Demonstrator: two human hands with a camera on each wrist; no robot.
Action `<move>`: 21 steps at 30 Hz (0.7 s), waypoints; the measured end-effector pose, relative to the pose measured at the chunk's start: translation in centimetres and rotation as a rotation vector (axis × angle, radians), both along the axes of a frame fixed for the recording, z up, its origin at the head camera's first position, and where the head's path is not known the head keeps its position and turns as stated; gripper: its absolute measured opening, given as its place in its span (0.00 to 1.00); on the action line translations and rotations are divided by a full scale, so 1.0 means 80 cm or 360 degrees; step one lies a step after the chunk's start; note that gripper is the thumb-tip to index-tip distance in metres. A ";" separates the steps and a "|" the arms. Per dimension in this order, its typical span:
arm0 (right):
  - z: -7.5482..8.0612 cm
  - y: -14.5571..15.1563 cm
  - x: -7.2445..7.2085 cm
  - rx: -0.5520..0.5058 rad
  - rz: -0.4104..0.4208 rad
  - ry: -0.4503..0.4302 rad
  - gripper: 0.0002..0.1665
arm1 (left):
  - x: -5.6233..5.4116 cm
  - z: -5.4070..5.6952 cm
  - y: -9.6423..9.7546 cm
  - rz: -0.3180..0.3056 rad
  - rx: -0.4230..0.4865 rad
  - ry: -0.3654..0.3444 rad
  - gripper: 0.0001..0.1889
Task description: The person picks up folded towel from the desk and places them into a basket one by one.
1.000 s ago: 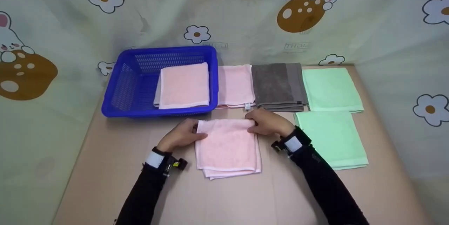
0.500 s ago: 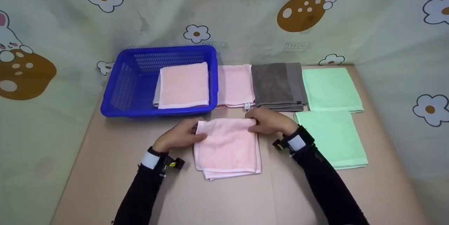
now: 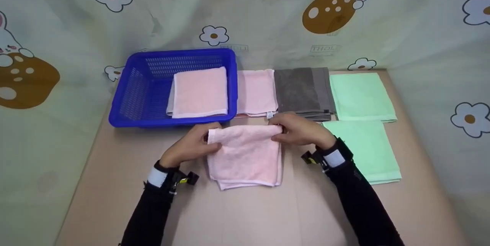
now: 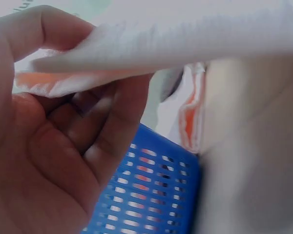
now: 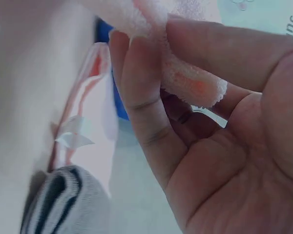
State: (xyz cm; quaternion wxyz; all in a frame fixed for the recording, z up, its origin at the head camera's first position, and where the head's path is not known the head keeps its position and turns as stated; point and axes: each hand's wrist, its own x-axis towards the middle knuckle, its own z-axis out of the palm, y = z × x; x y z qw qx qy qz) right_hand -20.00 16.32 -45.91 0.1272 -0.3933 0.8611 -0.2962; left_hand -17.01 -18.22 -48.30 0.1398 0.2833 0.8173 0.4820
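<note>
A folded pink towel [image 3: 245,158] with white edging hangs between both hands in the head view, its far edge lifted. My left hand [image 3: 193,144] pinches the far left corner between thumb and fingers. At the far right corner, my right hand [image 3: 300,131] grips the towel in the same way. The left wrist view shows the towel's layered edge [image 4: 107,53] between thumb and fingers. In the right wrist view its fluffy folded corner [image 5: 195,85] is squeezed between thumb and forefinger.
A blue plastic basket [image 3: 143,121] at the back left holds another folded pink towel [image 3: 201,92]. Right of it lie a pink towel stack [image 3: 256,91], a grey towel stack [image 3: 300,89] and a green towel [image 3: 361,96]. A second green towel [image 3: 367,150] lies nearer, beside the right wrist.
Both hands have lifted the pink towel's far edge slightly and moved a little apart. The towel's near edge has shifted away from me. The basket and other towels stay put.
</note>
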 end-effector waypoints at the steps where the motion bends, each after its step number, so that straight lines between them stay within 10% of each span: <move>1: 0.003 0.001 0.002 -0.0023 -0.0004 0.0007 0.06 | 0.001 0.003 0.000 0.0013 0.0012 0.0011 0.11; 21: 0.023 -0.010 0.009 -0.0422 -0.0145 0.0144 0.06 | 0.013 0.046 -0.016 0.0297 0.0336 0.0180 0.14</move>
